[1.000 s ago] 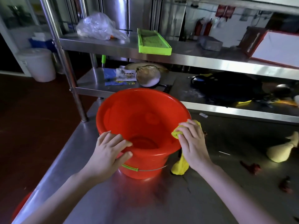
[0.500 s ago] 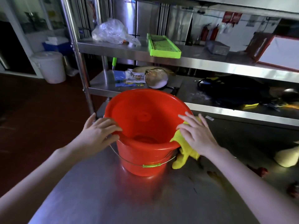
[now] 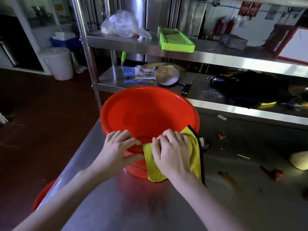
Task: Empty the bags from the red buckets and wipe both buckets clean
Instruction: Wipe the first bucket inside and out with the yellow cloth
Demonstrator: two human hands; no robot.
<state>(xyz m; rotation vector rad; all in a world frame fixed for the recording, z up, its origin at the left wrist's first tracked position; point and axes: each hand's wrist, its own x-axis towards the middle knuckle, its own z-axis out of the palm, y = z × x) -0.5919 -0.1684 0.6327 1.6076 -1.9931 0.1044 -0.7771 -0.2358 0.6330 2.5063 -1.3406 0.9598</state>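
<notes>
Indoors, faced a stainless-steel worktop (image 3: 166, 205) in a dim, kitchen-like room. Found the red bucket (image 3: 150, 105) upright on the worktop's near left part, close to the left edge, with its open mouth towards the camera. Gripped the bucket's near rim with the left hand (image 3: 119, 150), fingers curled over into the mouth and thumb against the outer wall. Held a yellow cloth (image 3: 195, 157) with a black hem draped over the rim just beside it. Kept the right hand (image 3: 173, 155) curled on top, pressing the cloth to the rim and outer wall, and let its lower end hang to the worktop.

Noted reddish scraps (image 3: 271, 174) and a brown smear (image 3: 228, 179) on the worktop's right part, well apart from the bucket, and a pale lump (image 3: 300, 160) cut off by the right edge.

Behind the worktop, saw a steel rack. Noted on the upper shelf (image 3: 216, 55) a crumpled clear plastic bag (image 3: 120, 24) and a green tray (image 3: 175, 39). Noted on the lower shelf (image 3: 216, 104) a pan (image 3: 167, 75) beside printed papers (image 3: 143, 73), and a black bag (image 3: 250, 87).

Left of the rack, saw dark red-brown floor (image 3: 41, 122) with a white lidded tub (image 3: 56, 64) near a blue box (image 3: 63, 42). Caught part of another red vessel (image 3: 43, 195) low beside the worktop's left edge; could not tell what.
</notes>
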